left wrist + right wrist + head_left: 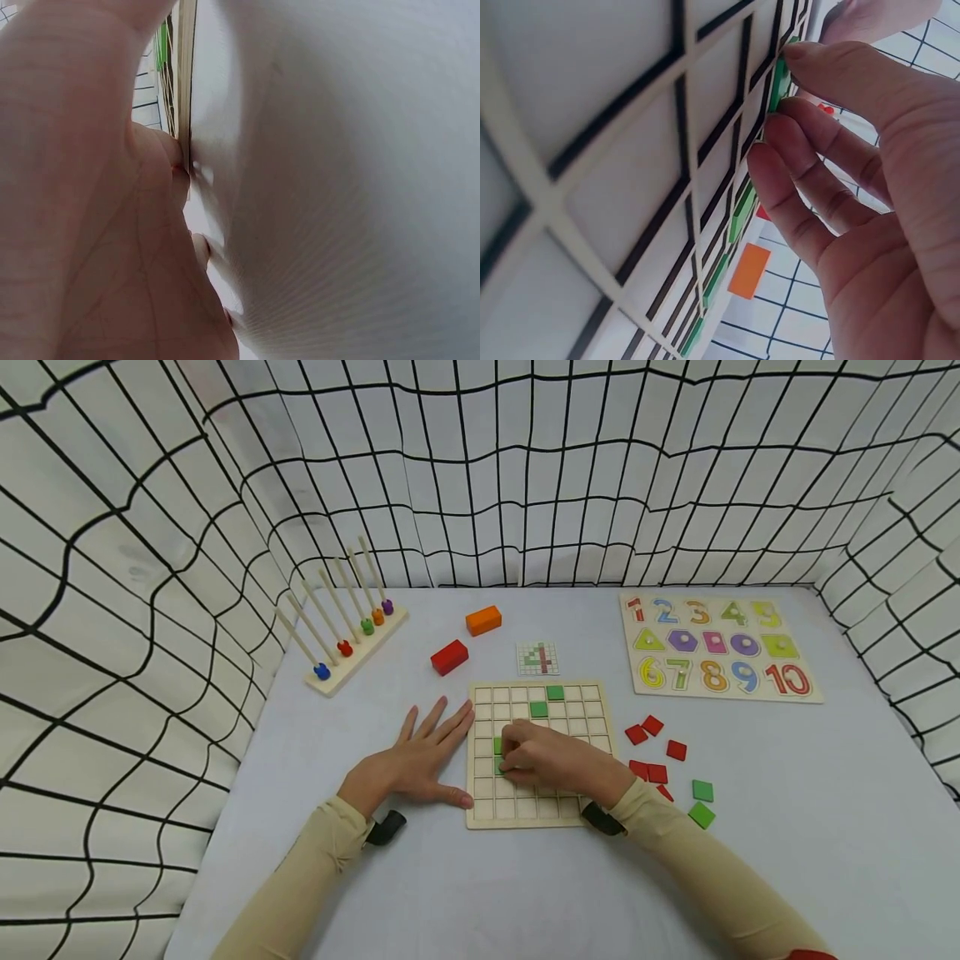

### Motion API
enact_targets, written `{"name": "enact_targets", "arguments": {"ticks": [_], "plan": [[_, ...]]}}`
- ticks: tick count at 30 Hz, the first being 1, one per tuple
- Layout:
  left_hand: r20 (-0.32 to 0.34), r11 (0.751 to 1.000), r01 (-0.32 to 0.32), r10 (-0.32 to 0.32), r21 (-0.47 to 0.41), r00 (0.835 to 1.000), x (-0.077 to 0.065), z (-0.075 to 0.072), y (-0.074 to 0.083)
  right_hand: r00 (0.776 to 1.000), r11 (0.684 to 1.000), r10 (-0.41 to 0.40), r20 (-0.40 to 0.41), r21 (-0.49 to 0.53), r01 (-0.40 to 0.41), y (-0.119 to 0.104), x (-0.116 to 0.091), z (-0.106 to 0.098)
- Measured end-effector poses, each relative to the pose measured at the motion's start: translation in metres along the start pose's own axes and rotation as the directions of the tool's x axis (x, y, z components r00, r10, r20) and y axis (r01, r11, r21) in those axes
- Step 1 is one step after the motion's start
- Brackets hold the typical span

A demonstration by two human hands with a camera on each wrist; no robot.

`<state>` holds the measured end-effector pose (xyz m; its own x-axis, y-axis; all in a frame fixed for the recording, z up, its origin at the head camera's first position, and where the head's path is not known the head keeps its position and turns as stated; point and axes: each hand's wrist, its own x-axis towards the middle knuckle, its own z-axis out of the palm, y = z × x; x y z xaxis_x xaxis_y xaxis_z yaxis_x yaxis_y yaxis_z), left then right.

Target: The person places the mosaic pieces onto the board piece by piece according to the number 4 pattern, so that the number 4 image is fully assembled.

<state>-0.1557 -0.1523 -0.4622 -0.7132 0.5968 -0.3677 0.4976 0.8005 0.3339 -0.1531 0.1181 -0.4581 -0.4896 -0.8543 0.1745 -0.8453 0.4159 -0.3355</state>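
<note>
A wooden grid board lies flat on the table, with several green square tiles in its cells, among them one tile near the far edge. My right hand reaches over the board from the right. Its thumb and index finger pinch a green tile at a cell toward the board's left side. Part of the grid is hidden under that hand. My left hand lies with spread, straight fingers on the table, its index fingertip and thumb at the board's left edge.
Loose red tiles and green tiles lie right of the board. Beyond it are a small pattern card, a red block and an orange block. A peg stand and a number puzzle stand farther back.
</note>
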Motion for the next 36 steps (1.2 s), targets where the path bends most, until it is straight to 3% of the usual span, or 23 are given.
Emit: {"name": "enact_targets", "arguments": {"ticks": [11, 18, 36], "plan": [[0.0, 1.0, 0.004, -0.004, 0.0, 1.0, 0.001, 0.002, -0.001, 1.0, 1.0, 0.02, 0.019, 0.013, -0.02, -0.002, -0.004, -0.004], [0.003, 1.0, 0.013, -0.013, -0.002, 1.0, 0.0, 0.001, 0.0, 1.0, 0.999, 0.007, -0.01, 0.034, -0.006, 0.001, -0.01, -0.012], [0.002, 1.0, 0.015, -0.015, -0.008, 1.0, 0.0, 0.0, 0.002, 0.985, 0.98, 0.172, -0.01, 0.106, -0.17, 0.018, -0.057, -0.031]]}}
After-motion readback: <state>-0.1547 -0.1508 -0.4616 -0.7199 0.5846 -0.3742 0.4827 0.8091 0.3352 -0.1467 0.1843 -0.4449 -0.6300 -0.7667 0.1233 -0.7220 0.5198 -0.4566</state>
